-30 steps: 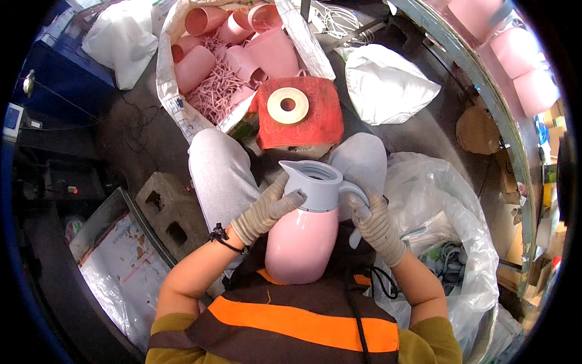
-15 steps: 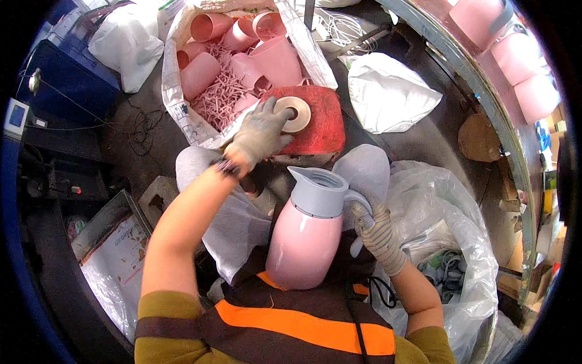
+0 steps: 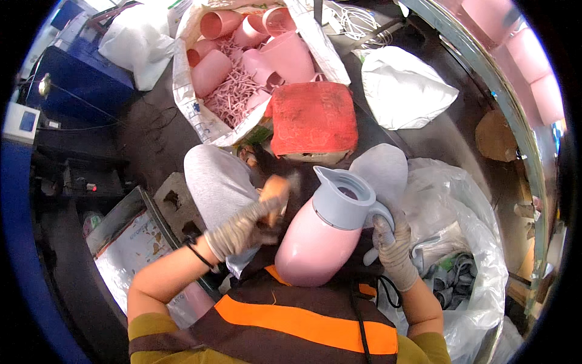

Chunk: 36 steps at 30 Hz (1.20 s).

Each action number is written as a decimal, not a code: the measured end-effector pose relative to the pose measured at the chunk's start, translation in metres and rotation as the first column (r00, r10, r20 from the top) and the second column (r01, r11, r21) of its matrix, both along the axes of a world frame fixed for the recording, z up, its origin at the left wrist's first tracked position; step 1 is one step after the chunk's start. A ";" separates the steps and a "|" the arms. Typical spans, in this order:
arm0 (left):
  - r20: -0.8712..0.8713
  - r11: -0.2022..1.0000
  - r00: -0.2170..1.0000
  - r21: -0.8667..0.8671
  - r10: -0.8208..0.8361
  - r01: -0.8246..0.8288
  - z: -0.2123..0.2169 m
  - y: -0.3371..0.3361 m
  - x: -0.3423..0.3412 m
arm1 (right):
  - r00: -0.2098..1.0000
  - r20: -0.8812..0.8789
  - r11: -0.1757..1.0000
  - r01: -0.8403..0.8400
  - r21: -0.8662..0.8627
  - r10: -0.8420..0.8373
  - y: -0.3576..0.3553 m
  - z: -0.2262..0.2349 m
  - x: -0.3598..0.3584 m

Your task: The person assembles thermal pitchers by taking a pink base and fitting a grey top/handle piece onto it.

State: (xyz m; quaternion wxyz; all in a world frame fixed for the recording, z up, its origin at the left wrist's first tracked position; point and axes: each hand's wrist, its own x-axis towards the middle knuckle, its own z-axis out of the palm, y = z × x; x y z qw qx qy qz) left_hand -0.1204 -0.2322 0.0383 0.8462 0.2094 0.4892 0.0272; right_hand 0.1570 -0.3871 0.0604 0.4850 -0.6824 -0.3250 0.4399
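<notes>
A pink jug (image 3: 315,242) with a grey spouted top lay tilted in the person's lap. The right hand (image 3: 393,249), gloved, had its grip clamped on the jug's grey handle. Left of the jug, the gloved left hand (image 3: 242,227) held a blurred tan roll of tape (image 3: 276,189) closed in its grip. Beyond the jug sat a red stool (image 3: 312,118), and behind that an open sack (image 3: 200,121) of pink jug bodies (image 3: 285,51). Right of the jug lay a clear plastic bag (image 3: 473,242).

I sit in a plastics workshop: a sack of pink jug bodies and trimmings (image 3: 242,79), blue machinery (image 3: 73,85), bagged grey parts (image 3: 454,279) and a metal conveyor rim (image 3: 503,91) surround me.
</notes>
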 end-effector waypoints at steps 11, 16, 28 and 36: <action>0.014 0.996 0.999 0.076 -0.037 0.036 -0.015 -0.023 0.032 | 0.960 0.258 0.935 0.006 0.355 -0.104 -0.037 0.008 -0.006; 0.029 0.941 0.991 0.312 0.127 -0.130 0.013 0.038 0.056 | 0.878 0.473 0.903 -0.259 0.344 0.072 -0.007 0.028 0.016; -0.046 0.921 0.983 0.345 -0.177 0.182 -0.015 0.062 0.045 | 0.993 0.030 0.989 0.107 0.102 -0.111 0.050 -0.001 0.012; 0.476 0.986 0.879 0.161 -0.042 -0.040 -0.057 0.041 0.062 | 0.773 -0.631 0.997 -0.021 0.071 0.061 0.053 0.049 0.011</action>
